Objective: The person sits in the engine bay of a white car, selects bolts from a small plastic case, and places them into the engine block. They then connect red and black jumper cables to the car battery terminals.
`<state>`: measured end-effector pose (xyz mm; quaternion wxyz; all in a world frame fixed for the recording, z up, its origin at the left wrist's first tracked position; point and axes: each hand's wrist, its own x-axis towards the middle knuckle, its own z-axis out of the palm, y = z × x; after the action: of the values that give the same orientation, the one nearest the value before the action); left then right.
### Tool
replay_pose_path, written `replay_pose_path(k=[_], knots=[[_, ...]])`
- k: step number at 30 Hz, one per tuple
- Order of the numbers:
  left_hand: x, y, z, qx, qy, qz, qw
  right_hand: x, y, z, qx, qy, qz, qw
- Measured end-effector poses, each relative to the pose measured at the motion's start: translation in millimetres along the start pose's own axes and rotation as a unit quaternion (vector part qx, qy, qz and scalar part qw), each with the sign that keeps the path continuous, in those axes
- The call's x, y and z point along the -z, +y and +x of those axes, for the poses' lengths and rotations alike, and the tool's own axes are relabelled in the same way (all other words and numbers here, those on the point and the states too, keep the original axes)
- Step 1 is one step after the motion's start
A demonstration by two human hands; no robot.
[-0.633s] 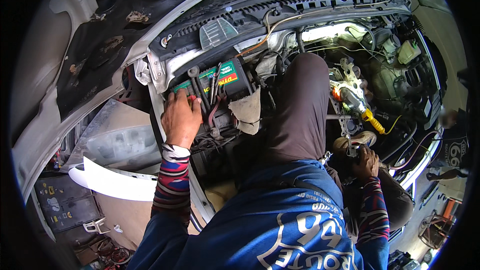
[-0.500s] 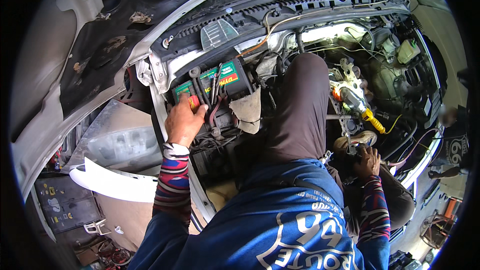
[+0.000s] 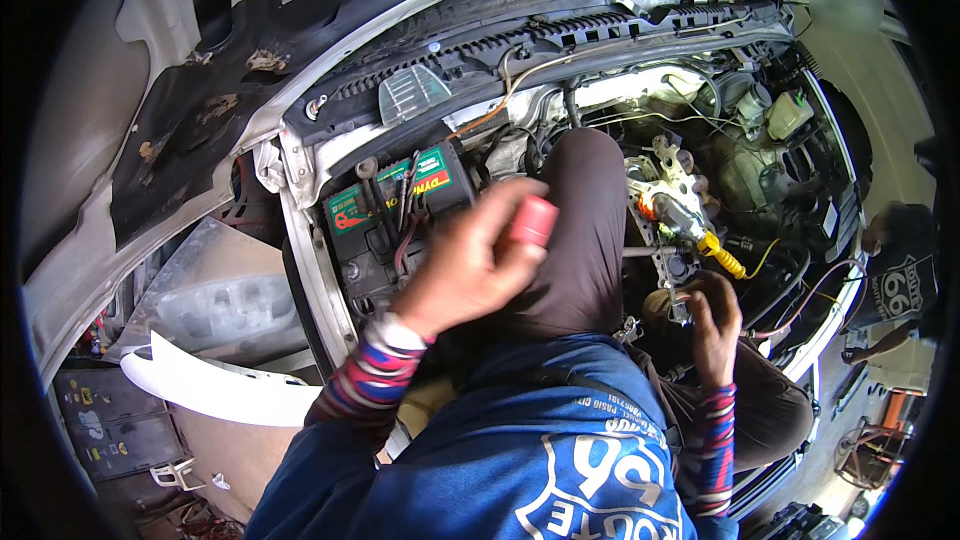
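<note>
My left hand, slightly blurred, is closed round a small red cylindrical piece and hangs over the engine bay beside my raised knee. Behind it sits a dark battery with a green and red label. My right hand is by my folded leg with its fingers bent inward, next to a small metal part; whatever is between those fingers is hidden. Just beyond it, a lit work lamp with a yellow handle lies on the bare metal engine part.
A clear lens piece rests on the black cowl at the back. A pale reservoir stands at the far right. White curved trim and a dark toolbox are at the left. Another person is at the right edge.
My left hand has moved right from the battery, carrying the red piece toward my knee. My right hand has lifted slightly and its fingers have shifted. The whole view has moved a little.
</note>
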<state>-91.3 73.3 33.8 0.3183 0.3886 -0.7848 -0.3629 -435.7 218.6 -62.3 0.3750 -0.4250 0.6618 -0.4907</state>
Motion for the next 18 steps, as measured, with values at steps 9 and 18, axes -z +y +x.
replay_pose_path(k=[9,18], knots=[[-143,53,16,-0.128,-0.198,-0.049,0.971,-40,-43,-40,-0.12,0.035,0.403,0.907],[-147,55,33,-0.06,-0.213,-0.171,0.96,-19,-18,-54,-0.081,0.042,0.542,0.835]])
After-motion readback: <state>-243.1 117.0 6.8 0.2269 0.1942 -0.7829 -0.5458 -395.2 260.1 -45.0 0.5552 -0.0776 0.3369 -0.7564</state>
